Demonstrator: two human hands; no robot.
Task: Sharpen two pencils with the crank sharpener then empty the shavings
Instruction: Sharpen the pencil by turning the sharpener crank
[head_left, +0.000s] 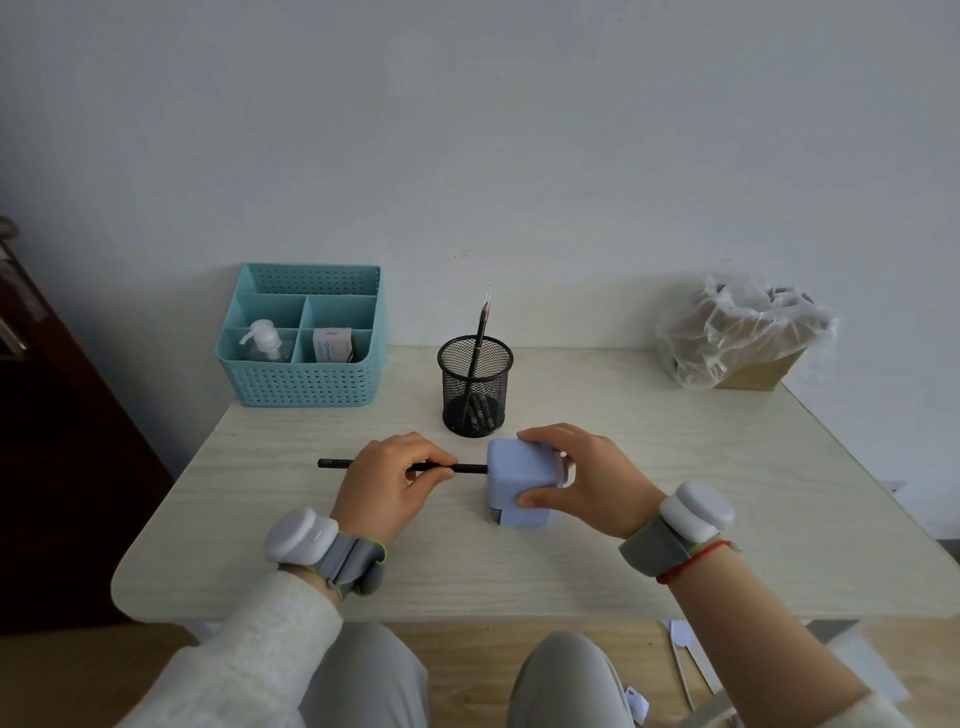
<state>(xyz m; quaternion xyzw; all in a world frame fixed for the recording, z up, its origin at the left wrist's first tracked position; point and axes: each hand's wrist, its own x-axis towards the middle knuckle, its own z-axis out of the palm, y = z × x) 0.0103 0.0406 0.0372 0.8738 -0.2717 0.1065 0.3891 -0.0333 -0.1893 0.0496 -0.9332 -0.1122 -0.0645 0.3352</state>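
A pale blue cube-shaped crank sharpener (517, 480) stands on the light wooden table (727, 519). My right hand (587, 478) wraps around its right side, thumb on the front corner; the crank is hidden behind the hand. A black pencil (337, 463) lies level, its right end in the sharpener's left face. My left hand (397, 480) pinches this pencil near its middle. A second dark pencil (480, 332) leans upright in a black mesh cup (474, 384) behind the sharpener.
A teal perforated organiser (304, 338) with a pump bottle and a small box sits at the back left. A box lined with a clear plastic bag (737, 332) sits at the back right. Dark furniture stands to the left of the table.
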